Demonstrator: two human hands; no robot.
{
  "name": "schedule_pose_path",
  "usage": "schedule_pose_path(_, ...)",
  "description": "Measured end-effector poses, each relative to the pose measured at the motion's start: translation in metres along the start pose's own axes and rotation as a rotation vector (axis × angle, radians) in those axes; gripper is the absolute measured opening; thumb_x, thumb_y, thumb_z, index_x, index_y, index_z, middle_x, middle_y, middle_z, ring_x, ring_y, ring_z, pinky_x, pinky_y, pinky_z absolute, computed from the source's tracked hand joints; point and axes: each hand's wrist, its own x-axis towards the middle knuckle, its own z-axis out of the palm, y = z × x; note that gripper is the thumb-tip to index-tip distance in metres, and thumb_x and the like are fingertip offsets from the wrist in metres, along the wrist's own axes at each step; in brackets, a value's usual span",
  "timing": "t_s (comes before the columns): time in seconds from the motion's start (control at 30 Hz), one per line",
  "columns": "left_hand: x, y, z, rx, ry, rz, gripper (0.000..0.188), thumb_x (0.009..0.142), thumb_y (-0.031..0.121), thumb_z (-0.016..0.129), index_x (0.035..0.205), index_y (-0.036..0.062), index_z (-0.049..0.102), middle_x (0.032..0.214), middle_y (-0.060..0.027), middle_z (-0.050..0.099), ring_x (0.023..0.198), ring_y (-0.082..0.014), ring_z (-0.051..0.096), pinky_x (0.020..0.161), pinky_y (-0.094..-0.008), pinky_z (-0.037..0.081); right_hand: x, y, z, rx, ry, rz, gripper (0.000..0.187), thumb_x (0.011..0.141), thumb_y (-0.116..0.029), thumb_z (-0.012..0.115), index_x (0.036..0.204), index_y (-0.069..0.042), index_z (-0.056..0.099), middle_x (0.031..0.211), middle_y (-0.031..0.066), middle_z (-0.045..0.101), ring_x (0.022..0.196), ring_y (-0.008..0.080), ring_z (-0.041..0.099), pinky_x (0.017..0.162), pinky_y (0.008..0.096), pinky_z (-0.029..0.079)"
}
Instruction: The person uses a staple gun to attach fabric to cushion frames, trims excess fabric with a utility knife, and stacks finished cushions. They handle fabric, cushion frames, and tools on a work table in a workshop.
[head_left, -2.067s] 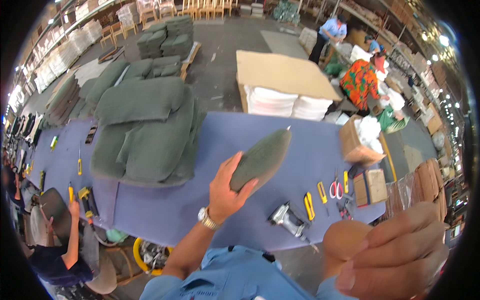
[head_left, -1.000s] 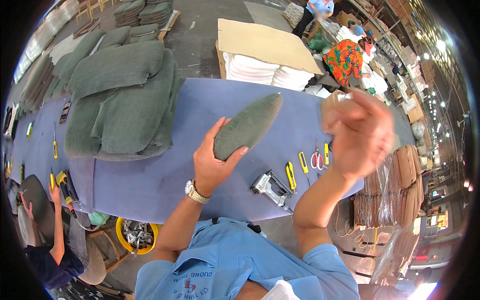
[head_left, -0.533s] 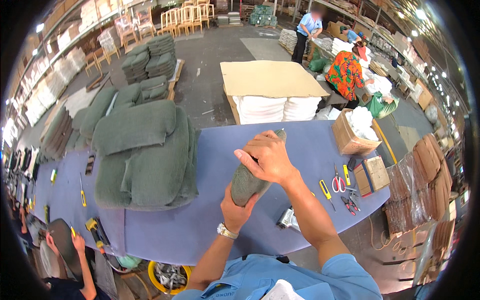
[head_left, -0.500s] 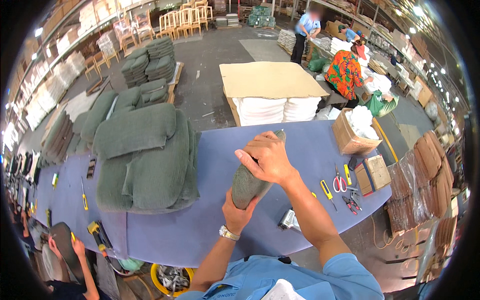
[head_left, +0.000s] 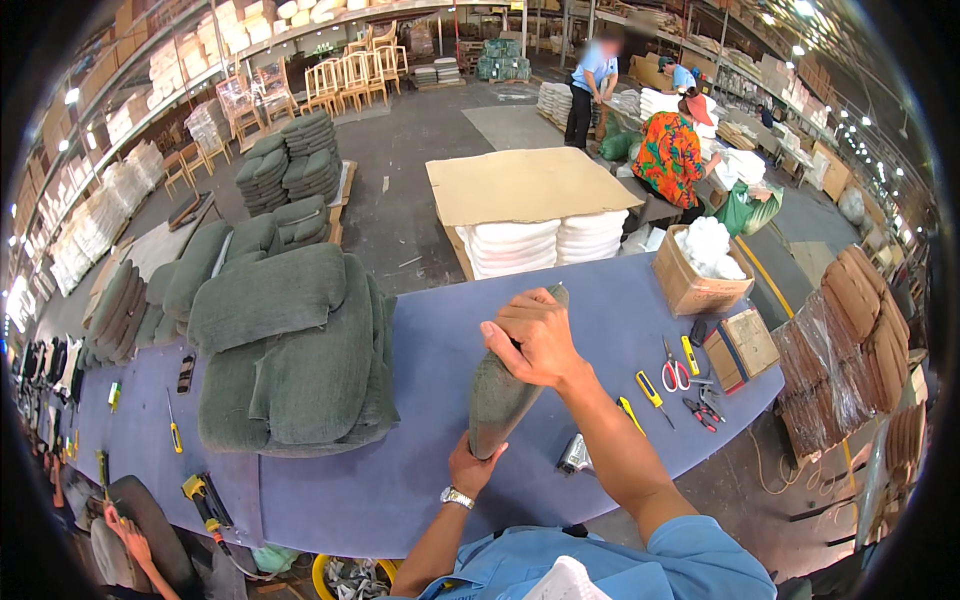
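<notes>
Head-worn wide fisheye view, facing forward and down, close above a blue table

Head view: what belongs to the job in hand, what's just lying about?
In hand:
- dark green oblong fabric cushion, held by left hand and right hand
- stack of dark green fabric cushions, likely related by matching cover

Lying about, untouched:
- red-and-white-handled metal scissors
- yellow-handled screwdriver
- silver metal tool, partly hidden
</notes>
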Motion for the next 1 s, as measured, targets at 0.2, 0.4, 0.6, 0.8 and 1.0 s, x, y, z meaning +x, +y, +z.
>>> schedule_pose_path(0.2, -0.022, 0.047, -0.066, 0.163, 0.022, 0.076, 0.062, 0.072, 0.038, 0.093, 0.121, 0.0065, 0.071, 0.104, -0.0140, 0.076, 0.094, -0.0346, 0.073, 0.082, -0.0414, 0.058, -0.030, 0.026, -0.032, 0.173, 0.091, 0.310, 0.041, 0.100, -0.029, 0.060, 0.067, -0.007, 0.070, 0.060, 0.0070, 0.061, 0.061, 0.0247, 0.057, 0.070, 0.0391, 0.046)
schedule_pose_path(0.4, -0.026, 0.095, -0.138, 0.392, -0.103, 0.170, 0.069, 0.067, 0.034, 0.094, 0.126, 0.0071, 0.070, 0.104, -0.0158, 0.076, 0.096, -0.0339, 0.074, 0.084, -0.0404, 0.058, -0.112, 0.075, 0.000, 0.627, 0.172, 0.949, 0.065, 0.107, -0.050, 0.045, 0.075, -0.001, 0.075, 0.071, 0.0080, 0.068, 0.073, 0.0183, 0.062, 0.074, 0.0380, 0.049)
schedule_pose_path(0.6, -0.027, 0.037, -0.101, 0.640, -0.249, 0.213, 0.071, 0.077, 0.049, 0.083, 0.132, 0.0084, 0.064, 0.115, -0.0143, 0.074, 0.100, -0.0316, 0.072, 0.081, -0.0436, 0.058, -0.169, 0.066, 0.066, 0.159, -0.250, 0.951, 0.060, 0.102, -0.058, 0.047, 0.089, -0.008, 0.079, 0.081, 0.0133, 0.075, 0.081, 0.0293, 0.071, 0.079, 0.0402, 0.053)
schedule_pose_path(0.8, -0.014, 0.072, -0.049, 0.762, -0.499, 0.059, 0.082, 0.082, 0.057, 0.076, 0.142, 0.0054, 0.052, 0.122, -0.0171, 0.070, 0.105, -0.0367, 0.071, 0.085, -0.0499, 0.058, -0.184, 0.042, 0.077, -0.093, -0.512, 0.732, 0.048, 0.101, -0.052, 0.052, 0.089, -0.013, 0.079, 0.083, 0.0114, 0.075, 0.083, 0.0347, 0.072, 0.081, 0.0458, 0.055)
schedule_pose_path(1.0, 0.015, 0.070, -0.033, 0.783, -0.601, 0.029, 0.087, 0.081, 0.061, 0.075, 0.144, 0.0054, 0.051, 0.123, -0.0175, 0.070, 0.102, -0.0389, 0.072, 0.082, -0.0529, 0.058, -0.182, 0.049, 0.084, -0.107, -0.349, 0.791, 0.044, 0.100, -0.044, 0.057, 0.077, -0.010, 0.074, 0.068, 0.0118, 0.070, 0.066, 0.0374, 0.068, 0.072, 0.0479, 0.054)
